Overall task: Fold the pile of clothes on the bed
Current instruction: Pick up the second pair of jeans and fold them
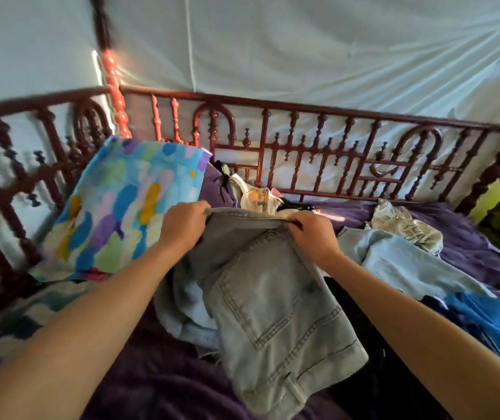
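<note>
From my remote seat, far left I see the dark red carved wooden bed rail running along the edge and across the back, with pale white cloth stretched behind it. Leaning against the rail's left corner is a square pillow with blue, purple, yellow and green blotches, close beside my left arm.

My left hand is curled round the left end of the waistband of the faded grey denim jeans, thumb on top. The jeans hang from both hands over the middle of the bed, back pocket facing me, their lower part bunched on the dark purple blanket. My right hand pinches the same waistband further right, fingers folded over the hem.

Just behind the waistband, a crumpled white and yellow printed garment lies near the rail, partly hidden by the jeans. Right of my right arm lies a pale blue garment, spread loosely, with a crumpled beige printed garment touching its far edge. At the lower right, a bright blue garment lies beside my right forearm.
</note>
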A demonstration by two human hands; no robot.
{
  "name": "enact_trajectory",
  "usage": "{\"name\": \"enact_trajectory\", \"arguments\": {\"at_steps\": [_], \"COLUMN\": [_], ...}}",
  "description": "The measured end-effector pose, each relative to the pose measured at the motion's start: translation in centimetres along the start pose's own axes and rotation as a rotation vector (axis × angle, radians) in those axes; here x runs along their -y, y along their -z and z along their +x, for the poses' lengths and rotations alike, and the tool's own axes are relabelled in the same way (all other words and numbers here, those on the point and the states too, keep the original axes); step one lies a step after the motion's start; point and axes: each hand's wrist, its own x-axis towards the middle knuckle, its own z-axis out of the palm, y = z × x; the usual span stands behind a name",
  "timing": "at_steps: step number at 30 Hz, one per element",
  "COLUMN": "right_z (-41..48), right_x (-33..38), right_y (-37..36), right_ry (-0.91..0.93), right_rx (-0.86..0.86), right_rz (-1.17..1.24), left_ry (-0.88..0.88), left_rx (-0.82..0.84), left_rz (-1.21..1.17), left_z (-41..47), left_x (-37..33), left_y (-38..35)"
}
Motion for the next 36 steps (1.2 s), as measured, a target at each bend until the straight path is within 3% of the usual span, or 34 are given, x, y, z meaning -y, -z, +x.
{"name": "enact_trajectory", "arguments": {"at_steps": [6, 15, 22, 26, 31, 36], "right_z": [-0.1, -5.2, -10.1, -16.0, -22.5, -23.5], "right_x": [3.5, -2.0, -11.0, -15.9, -19.8, -21.7], "right_y": [2.9, -7.0, -10.3, -11.4, -13.2, -15.6], "right_ry": [0.046, -0.1, -0.408, -0.662, -0.966, -1.022], "right_rx": [0.011, 0.469, 0.529, 0.602, 0.597, 0.572], "right_rz": [0.117, -0.048, -0.018, 0.085, 0.309, 0.462], "left_ry": [0.041, -0.078, -0.083, -0.265, -0.494, -0.62], "left_rx": [-0.075, 0.364, 0.626, 0.608, 0.285, 0.124], "left_rz": [0.022, 0.224, 0.221, 0.112, 0.009, 0.045], "left_z": [-0.9, -10.0, -17.8, -21.5, -22.2, -19.2], "left_x": [0.4, 1.9, 1.9, -2.0, -6.6, -9.2], "left_y": [3.0, -4.5, -12.5, -16.4, -19.7, -21.2]}}
